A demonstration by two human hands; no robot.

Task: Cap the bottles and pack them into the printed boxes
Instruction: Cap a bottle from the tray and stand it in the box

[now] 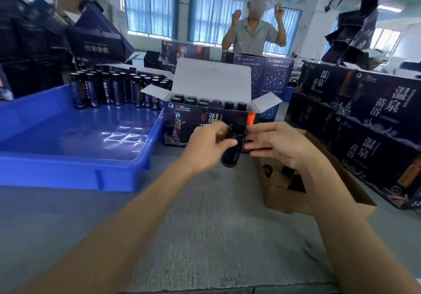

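The left hand [208, 144] grasps the dark bottle [234, 144] around its body; the right hand [278, 145] touches it with relaxed fingers beside this grip.

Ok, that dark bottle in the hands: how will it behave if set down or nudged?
The bottle is a slim cylinder, so on its side it would probably roll. Upright, it looks tall for its base, so a nudge might tip it. Its smooth-looking wall may be slippery, though the left hand wraps it.
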